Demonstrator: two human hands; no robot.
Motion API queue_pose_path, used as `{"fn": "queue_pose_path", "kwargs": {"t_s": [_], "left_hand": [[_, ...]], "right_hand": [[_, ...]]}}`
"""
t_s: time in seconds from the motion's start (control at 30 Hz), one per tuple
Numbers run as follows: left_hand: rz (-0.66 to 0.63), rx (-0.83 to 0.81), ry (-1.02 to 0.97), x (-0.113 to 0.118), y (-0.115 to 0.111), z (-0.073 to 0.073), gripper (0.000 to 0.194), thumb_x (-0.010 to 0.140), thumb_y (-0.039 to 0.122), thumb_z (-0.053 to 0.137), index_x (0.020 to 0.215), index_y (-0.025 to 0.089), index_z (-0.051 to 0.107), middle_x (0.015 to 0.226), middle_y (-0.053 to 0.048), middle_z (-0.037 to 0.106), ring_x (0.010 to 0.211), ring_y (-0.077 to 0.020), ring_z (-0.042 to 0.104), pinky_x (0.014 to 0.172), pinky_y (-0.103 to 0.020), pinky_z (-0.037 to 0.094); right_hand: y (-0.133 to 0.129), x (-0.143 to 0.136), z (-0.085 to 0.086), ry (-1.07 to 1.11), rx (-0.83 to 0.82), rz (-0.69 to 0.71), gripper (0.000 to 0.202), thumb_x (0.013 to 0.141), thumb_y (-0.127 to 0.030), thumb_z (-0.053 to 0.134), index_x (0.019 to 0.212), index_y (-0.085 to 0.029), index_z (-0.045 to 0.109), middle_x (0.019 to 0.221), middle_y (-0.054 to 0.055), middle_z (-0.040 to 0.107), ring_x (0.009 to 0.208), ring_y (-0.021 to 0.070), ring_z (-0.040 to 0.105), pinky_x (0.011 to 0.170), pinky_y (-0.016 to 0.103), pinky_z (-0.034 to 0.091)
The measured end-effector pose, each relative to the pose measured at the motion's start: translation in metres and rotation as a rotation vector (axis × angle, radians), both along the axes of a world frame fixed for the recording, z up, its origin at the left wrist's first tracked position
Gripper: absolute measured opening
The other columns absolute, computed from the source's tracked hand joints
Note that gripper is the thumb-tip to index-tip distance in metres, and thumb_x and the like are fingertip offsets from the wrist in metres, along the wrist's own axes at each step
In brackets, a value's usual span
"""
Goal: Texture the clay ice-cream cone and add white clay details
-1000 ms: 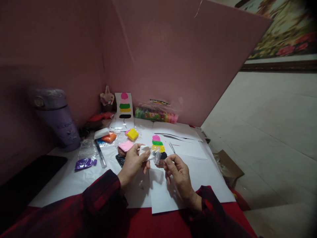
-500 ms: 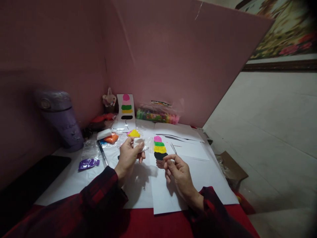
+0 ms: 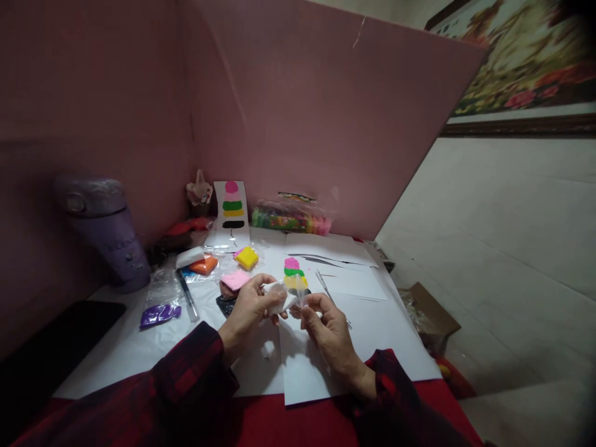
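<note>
My left hand [image 3: 254, 307] is closed around a packet of white clay [image 3: 277, 297], thumb on top. At the packet's right side my right hand [image 3: 328, 323] pinches its clear plastic wrapper [image 3: 302, 292] between thumb and forefinger. Beneath and behind my hands is a paper sheet [image 3: 310, 379] bearing a stack of coloured clay bands; pink [image 3: 292, 264], green and yellow show, the lower bands partly hidden. A small white lump [image 3: 267, 349] lies below my left hand. Left of that hand are a pink packet [image 3: 235, 279] and a black one [image 3: 225, 304].
Yellow [image 3: 247, 257], orange [image 3: 203, 265] and purple [image 3: 159, 315] clay packets lie to the left, near a pen [image 3: 187, 296]. A purple bottle [image 3: 109, 242] stands far left. Behind are a painted card [image 3: 233, 214] and a clay pack [image 3: 291, 220]. A metal tool [image 3: 323, 282] lies right.
My hands have come together: the right hand moved up to the packet and now grips its wrapper. The packet is lower. The view shifted slightly, and the pink packet has come into sight.
</note>
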State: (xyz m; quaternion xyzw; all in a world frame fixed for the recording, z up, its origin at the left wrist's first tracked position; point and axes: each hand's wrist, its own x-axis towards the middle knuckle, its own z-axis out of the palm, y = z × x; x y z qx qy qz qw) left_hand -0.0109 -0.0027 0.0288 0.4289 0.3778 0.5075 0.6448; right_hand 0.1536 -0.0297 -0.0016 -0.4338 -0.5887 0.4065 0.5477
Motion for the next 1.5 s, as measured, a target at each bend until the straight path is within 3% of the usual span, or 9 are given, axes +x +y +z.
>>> {"fn": "queue_pose_path", "kwargs": {"t_s": [0.17,0.33,0.43,0.53,0.67,0.93,1.23,1.43,1.5], "left_hand": [[-0.014,0.053,0.081,0.002,0.001,-0.004,0.042,0.063,0.035,0.078,0.085,0.02,0.045,0.059,0.003,0.062,0.049,-0.0157,0.062,0.04,-0.022,0.047],[-0.001,0.09,0.089,0.004,0.001,-0.004,0.039,0.064,0.034,0.076,0.082,0.019,0.046,0.06,0.003,0.061,0.048,-0.016,0.062,0.04,-0.023,0.047],[0.002,0.085,0.106,0.003,0.002,-0.002,0.037,0.061,0.03,0.077,0.079,0.018,0.047,0.063,0.003,0.061,0.049,-0.0144,0.062,0.043,-0.023,0.048],[0.01,0.08,0.102,0.003,0.003,-0.002,0.035,0.056,0.023,0.076,0.08,0.016,0.051,0.069,0.002,0.063,0.051,-0.0123,0.062,0.048,-0.023,0.051],[0.008,0.097,0.143,0.003,0.004,-0.004,0.028,0.056,0.021,0.071,0.08,0.015,0.057,0.069,0.003,0.062,0.054,-0.0117,0.06,0.052,-0.025,0.052],[0.038,0.194,0.24,-0.001,0.009,-0.01,0.022,0.062,0.027,0.065,0.08,0.014,0.063,0.067,0.002,0.06,0.058,-0.0115,0.057,0.056,-0.025,0.05],[-0.098,0.36,0.328,-0.002,0.006,-0.009,0.016,0.071,0.025,0.064,0.082,0.013,0.067,0.07,-0.001,0.062,0.063,-0.0106,0.052,0.058,-0.022,0.041],[-0.119,0.424,0.432,-0.003,0.006,-0.013,0.019,0.074,0.027,0.064,0.086,0.013,0.069,0.076,-0.004,0.067,0.069,-0.014,0.056,0.063,-0.025,0.043],[-0.11,0.439,0.458,-0.003,0.006,-0.015,0.02,0.074,0.027,0.063,0.086,0.014,0.07,0.078,-0.005,0.068,0.07,-0.0148,0.058,0.063,-0.026,0.043]], "right_hand": [[-0.002,0.0,0.001,-0.054,0.009,-0.037,0.032,0.09,-0.048,0.06,0.079,-0.018,0.059,0.062,-0.004,0.055,0.049,0.0087,0.044,0.047,0.022,0.036],[0.001,0.001,-0.002,0.06,-0.016,-0.077,0.034,0.09,-0.049,0.06,0.075,-0.019,0.053,0.056,-0.007,0.049,0.042,0.0064,0.037,0.043,0.021,0.033],[0.003,0.003,-0.004,0.023,0.014,-0.079,0.03,0.091,-0.046,0.061,0.079,-0.019,0.055,0.06,-0.005,0.055,0.049,0.0083,0.05,0.049,0.022,0.042],[0.004,0.005,-0.005,-0.029,0.073,-0.089,0.023,0.092,-0.041,0.061,0.099,-0.02,0.057,0.072,-0.001,0.066,0.065,0.0138,0.065,0.062,0.027,0.052],[0.004,0.006,-0.008,-0.037,0.135,-0.052,0.019,0.094,-0.037,0.059,0.105,-0.022,0.059,0.078,0.001,0.07,0.07,0.0166,0.07,0.069,0.032,0.057],[0.004,0.008,-0.007,-0.156,0.193,-0.034,0.021,0.09,-0.03,0.064,0.109,-0.021,0.069,0.069,0.001,0.072,0.046,0.01,0.054,0.047,0.023,0.043],[0.004,0.009,-0.01,-0.275,0.194,0.019,0.033,0.092,-0.03,0.059,0.121,-0.015,0.066,0.056,-0.003,0.059,0.043,0.0107,0.053,0.044,0.023,0.043],[0.003,0.01,-0.004,-0.283,0.199,-0.077,0.045,0.094,-0.034,0.056,0.134,-0.014,0.054,0.057,-0.004,0.059,0.044,0.0118,0.054,0.046,0.024,0.045],[0.003,0.011,-0.003,-0.273,0.197,-0.12,0.042,0.095,-0.037,0.054,0.13,-0.013,0.056,0.058,-0.003,0.059,0.048,0.0129,0.056,0.047,0.024,0.045]]}}
